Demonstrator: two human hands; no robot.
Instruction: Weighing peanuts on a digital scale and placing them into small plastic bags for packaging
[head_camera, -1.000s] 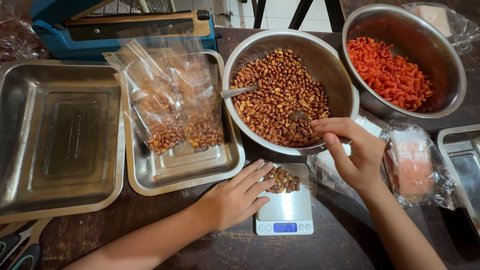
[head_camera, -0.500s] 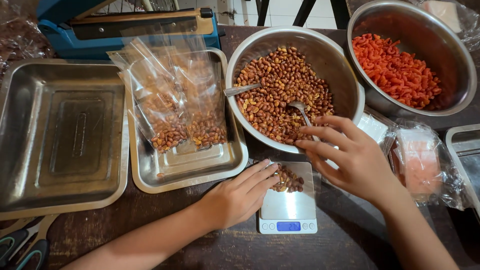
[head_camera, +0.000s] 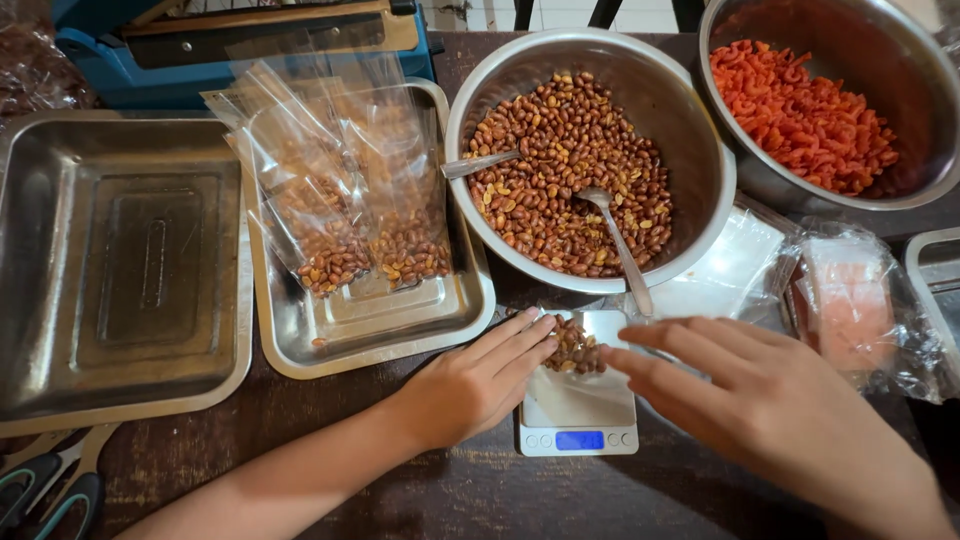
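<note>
left hand: open and flat, fingertips resting on the small clear bag of peanuts that sits on the little digital scale, so it's steadying the bag, not gripping it

right hand: open, fingers spread, holding nothing, just right of the bag and above the scale's edge

spill risk: the bag looks floppy and open, so I'd guess one nudge from either hand tips nuts onto the table

reading risk: fingers pressing on the bag probably throw off the weight

spoon: its handle pokes over the rim of the peanut bowl right above the right fingers; a bump could flick it out

surface: dark worn wooden table, crowded; metal tray of filled bags beyond the left hand, empty tray further left

room: can't see much, only a blue sealer at the far edge
</note>
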